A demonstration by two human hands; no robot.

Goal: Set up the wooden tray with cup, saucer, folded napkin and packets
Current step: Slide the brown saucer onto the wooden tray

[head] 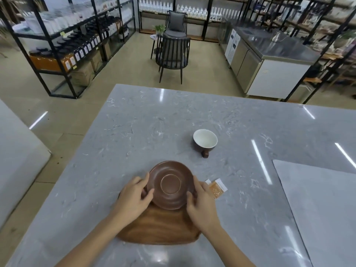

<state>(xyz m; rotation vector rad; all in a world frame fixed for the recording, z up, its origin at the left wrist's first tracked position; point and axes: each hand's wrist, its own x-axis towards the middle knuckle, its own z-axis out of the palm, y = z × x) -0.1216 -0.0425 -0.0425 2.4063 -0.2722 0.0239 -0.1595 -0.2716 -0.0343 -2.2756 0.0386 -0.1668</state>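
Observation:
A round brown saucer [171,185] is held over the far end of the wooden tray [158,227]. My left hand [133,199] grips its left rim and my right hand [202,205] grips its right rim. Whether the saucer rests on the tray or hovers just above it I cannot tell. A brown cup [205,142] with a white inside stands upright on the table beyond, handle pointing toward me. An orange and white packet [216,188] lies flat on the table just right of my right hand. No napkin shows.
The grey marble table [154,122] stretches far ahead and to the right. A pale grey slab [319,205] lies at the near right. Beyond the table are black chairs [173,53], shelving with bottles and a steel counter.

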